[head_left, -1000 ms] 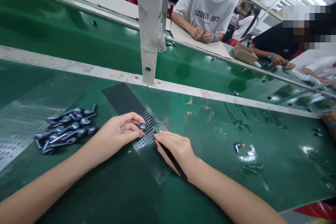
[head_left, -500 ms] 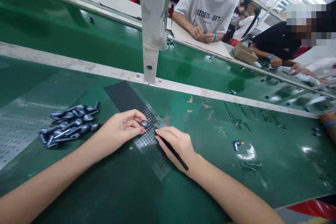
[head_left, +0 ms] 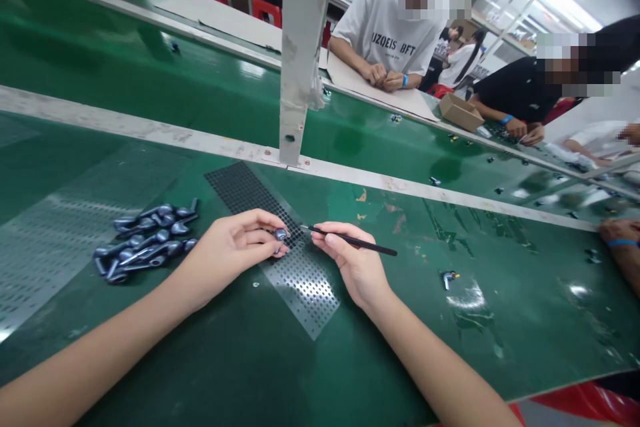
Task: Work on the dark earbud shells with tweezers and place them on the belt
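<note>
My left hand [head_left: 235, 245] pinches a small dark grey earbud shell [head_left: 281, 235] over a long perforated sheet [head_left: 300, 280] lying on the green table. My right hand [head_left: 353, 260] grips a thin black stick tool [head_left: 350, 240], which lies nearly level with its tip pointing left at the shell. A pile of several more grey shells [head_left: 145, 240] lies to the left of my left hand.
A white post [head_left: 300, 60] stands on the pale rail [head_left: 150, 133] behind the sheet. Beyond it runs a green conveyor belt [head_left: 150, 73] with people seated on the far side. One small part [head_left: 449, 277] lies to my right. Another person's hand [head_left: 623, 240] rests at the right edge.
My right hand has lifted off the sheet and swung the stick from pointing down to nearly level. The left hand has stayed put with the shell.
</note>
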### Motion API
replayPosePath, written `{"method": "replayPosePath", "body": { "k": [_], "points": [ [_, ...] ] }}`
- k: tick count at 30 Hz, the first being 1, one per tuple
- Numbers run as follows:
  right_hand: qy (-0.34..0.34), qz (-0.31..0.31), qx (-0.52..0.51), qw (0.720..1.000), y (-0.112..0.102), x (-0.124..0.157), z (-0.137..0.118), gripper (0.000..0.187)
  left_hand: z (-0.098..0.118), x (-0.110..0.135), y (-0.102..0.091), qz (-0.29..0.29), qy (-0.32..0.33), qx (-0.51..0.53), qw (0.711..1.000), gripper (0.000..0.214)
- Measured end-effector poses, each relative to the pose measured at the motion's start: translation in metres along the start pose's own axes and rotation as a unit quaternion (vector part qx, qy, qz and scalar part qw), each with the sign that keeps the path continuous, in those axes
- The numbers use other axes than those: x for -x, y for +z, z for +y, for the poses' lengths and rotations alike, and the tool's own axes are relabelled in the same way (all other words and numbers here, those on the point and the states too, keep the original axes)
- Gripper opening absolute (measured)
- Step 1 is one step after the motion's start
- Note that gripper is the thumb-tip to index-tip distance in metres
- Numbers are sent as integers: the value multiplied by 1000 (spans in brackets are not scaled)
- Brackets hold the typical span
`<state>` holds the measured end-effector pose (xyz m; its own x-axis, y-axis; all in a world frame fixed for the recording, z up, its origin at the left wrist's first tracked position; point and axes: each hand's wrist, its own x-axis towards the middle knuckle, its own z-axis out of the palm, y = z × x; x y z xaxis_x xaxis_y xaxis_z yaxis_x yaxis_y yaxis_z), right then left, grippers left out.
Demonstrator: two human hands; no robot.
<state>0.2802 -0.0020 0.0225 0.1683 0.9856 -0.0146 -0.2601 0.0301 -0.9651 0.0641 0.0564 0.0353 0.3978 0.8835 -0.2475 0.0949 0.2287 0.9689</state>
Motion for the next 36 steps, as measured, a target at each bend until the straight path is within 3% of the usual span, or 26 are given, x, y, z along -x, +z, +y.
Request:
{"method": "replayPosePath", "body": {
  "k": [11,25,30,36],
  "points": [
    [133,24,-203,970,24,16,-12,30,7,12,2,4,25,96,995,30],
    [90,1,-209,974,24,24,-17,20,7,19,7,-28,27,83,996,27],
    [57,-28,-207,976,22,26,-20,20,13,27,14,0,25,62,998,27],
    [18,-20,-194,981,27,33,-20,16,19,34,22,39,49,43,997,22]
  ]
}}
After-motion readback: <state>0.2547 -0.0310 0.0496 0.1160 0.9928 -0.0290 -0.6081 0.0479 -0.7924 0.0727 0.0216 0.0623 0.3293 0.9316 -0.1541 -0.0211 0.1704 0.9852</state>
